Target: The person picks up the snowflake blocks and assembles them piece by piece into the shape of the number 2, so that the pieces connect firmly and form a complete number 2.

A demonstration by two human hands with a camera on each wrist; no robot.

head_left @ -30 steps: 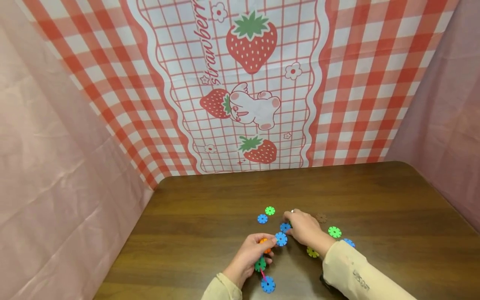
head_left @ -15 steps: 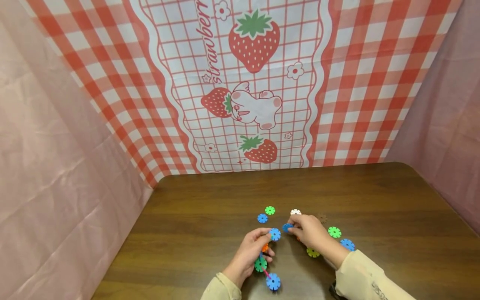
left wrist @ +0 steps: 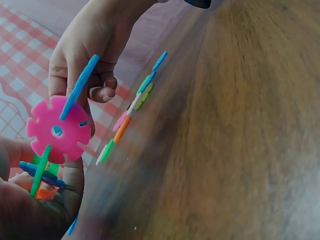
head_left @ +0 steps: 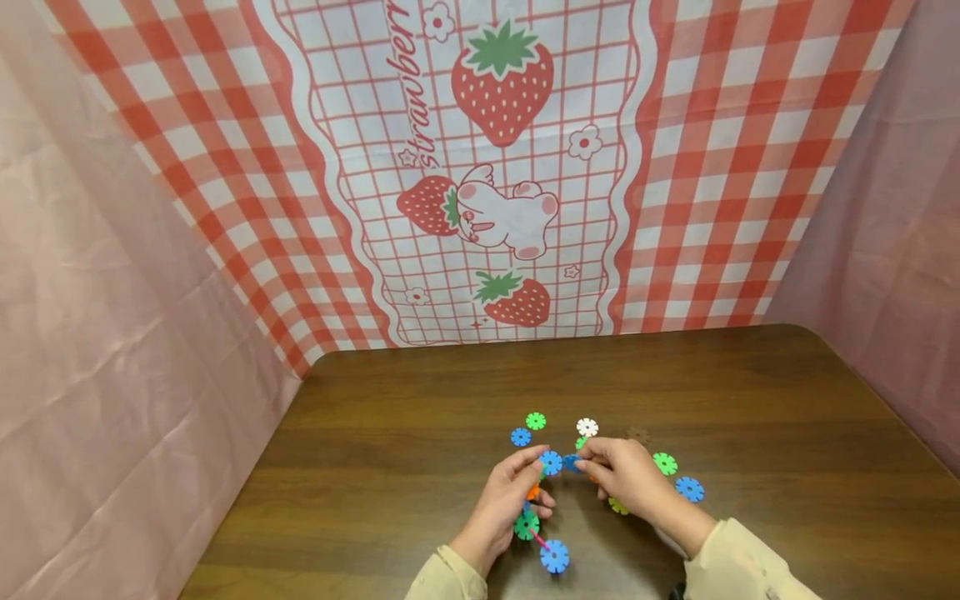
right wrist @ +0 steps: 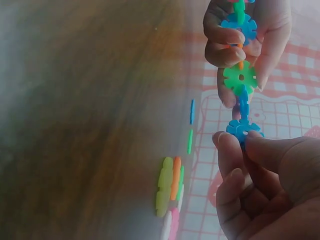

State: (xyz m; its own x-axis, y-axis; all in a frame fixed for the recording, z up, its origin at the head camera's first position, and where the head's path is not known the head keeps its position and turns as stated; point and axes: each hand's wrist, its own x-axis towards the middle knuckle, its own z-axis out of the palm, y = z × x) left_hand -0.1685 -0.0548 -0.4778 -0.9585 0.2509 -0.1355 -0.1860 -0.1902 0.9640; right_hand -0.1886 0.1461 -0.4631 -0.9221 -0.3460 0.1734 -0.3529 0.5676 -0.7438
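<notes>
My left hand (head_left: 504, 498) grips a chain of slotted plastic discs joined edge to edge. Green, orange and blue ones show among the fingers; a pink disc (left wrist: 57, 130) and an end blue disc (head_left: 555, 557) hang toward me. From the far side of the grip stick out a light green disc (right wrist: 240, 77) and another blue disc (head_left: 551, 463). Between thumb and fingertips, my right hand (head_left: 628, 479) pinches a loose blue disc (right wrist: 245, 129). Its edge meets the chain's far blue disc; how deep the slots engage, I cannot tell.
Loose discs lie on the wooden table (head_left: 375, 467): a light green disc (head_left: 536, 421) and a blue disc (head_left: 521, 437) beyond the left hand, a white disc (head_left: 587, 427) farther back, and a green disc (head_left: 664, 463) and blue disc (head_left: 690, 489) to the right. A checked cloth (head_left: 697, 208) hangs behind.
The right hand has picked the blue disc up and brought it against the chain's far end. The left hand has turned the chain slightly. The white disc has come into sight.
</notes>
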